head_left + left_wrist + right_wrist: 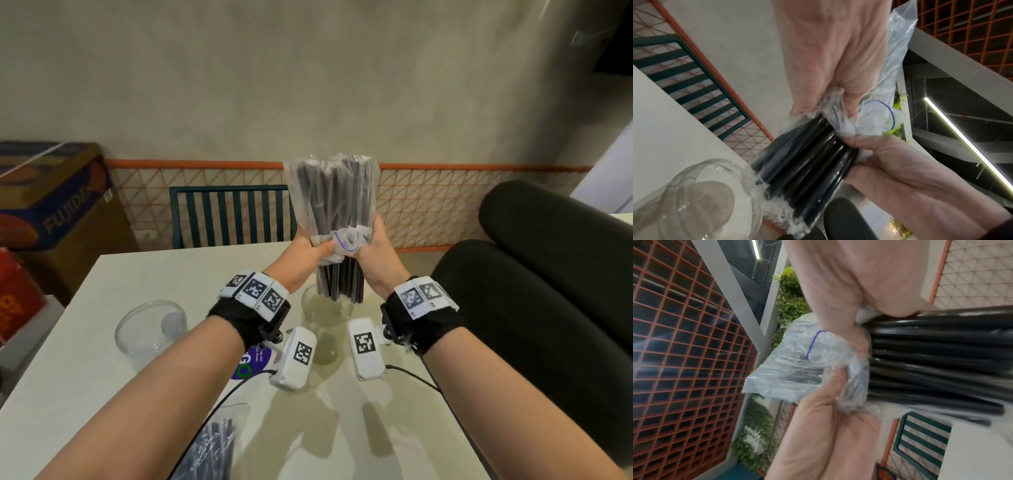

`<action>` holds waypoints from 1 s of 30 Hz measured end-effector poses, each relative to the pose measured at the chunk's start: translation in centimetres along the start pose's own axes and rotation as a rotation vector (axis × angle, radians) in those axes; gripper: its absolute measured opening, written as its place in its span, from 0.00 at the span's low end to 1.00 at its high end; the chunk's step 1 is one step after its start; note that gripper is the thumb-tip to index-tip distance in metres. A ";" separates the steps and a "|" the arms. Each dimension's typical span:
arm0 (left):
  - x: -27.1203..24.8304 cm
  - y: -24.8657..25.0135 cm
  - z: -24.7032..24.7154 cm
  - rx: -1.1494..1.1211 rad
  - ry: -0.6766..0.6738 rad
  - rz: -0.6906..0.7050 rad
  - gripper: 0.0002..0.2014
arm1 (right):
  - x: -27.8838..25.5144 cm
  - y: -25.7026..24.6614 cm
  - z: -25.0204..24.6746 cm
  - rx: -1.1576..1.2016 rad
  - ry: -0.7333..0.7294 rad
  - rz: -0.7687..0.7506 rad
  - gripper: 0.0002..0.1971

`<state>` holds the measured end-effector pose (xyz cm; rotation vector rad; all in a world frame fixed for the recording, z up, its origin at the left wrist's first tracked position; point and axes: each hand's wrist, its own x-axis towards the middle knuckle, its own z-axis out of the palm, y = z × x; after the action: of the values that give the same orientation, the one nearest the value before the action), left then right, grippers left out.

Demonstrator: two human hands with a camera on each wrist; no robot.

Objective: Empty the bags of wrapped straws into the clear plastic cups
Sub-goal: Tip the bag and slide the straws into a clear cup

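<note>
Our left hand and right hand both squeeze the bunched mouth of the zip bag, black wrapped straws sliding down into the clear cup below.

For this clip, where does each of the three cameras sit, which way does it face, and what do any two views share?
Head: worn on the head, looks forward and down at the table; shows both forearms, left hand and right hand gripping the bag of straws above a clear cup.
Left wrist: looks along the left hand at the bag; the right hand shows too.
Right wrist: looks along the right hand at the bag.
Shared: all three show the bag and black straws; head and left wrist both show a cup.
</note>
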<state>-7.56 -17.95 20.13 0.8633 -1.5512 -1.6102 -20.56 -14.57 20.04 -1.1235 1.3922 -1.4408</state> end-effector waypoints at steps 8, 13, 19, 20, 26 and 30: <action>1.8 -2.2 -0.4 -0.099 0.069 0.029 0.40 | 2.8 4.3 0.4 0.159 -0.003 0.066 0.48; 2.8 -3.9 -0.8 -0.112 0.073 0.025 0.39 | 3.6 6.5 0.1 0.283 -0.012 0.135 0.48; 3.3 -5.5 -0.6 -0.121 0.105 0.003 0.35 | 3.7 7.0 0.0 0.284 -0.013 0.120 0.45; 3.5 -5.7 -0.6 -0.122 0.113 -0.004 0.34 | 3.8 6.9 0.0 0.292 -0.020 0.121 0.48; 3.9 -6.6 -1.2 -0.127 0.120 0.034 0.30 | 3.8 6.5 0.9 0.374 0.054 0.028 0.26; 4.1 -7.3 -1.8 -0.119 0.132 0.093 0.29 | 3.5 5.9 1.6 0.447 0.052 0.006 0.24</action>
<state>-8.47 -22.28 12.81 0.8044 -1.3696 -1.5317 -20.06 -18.72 14.33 -0.7975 1.0319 -1.6799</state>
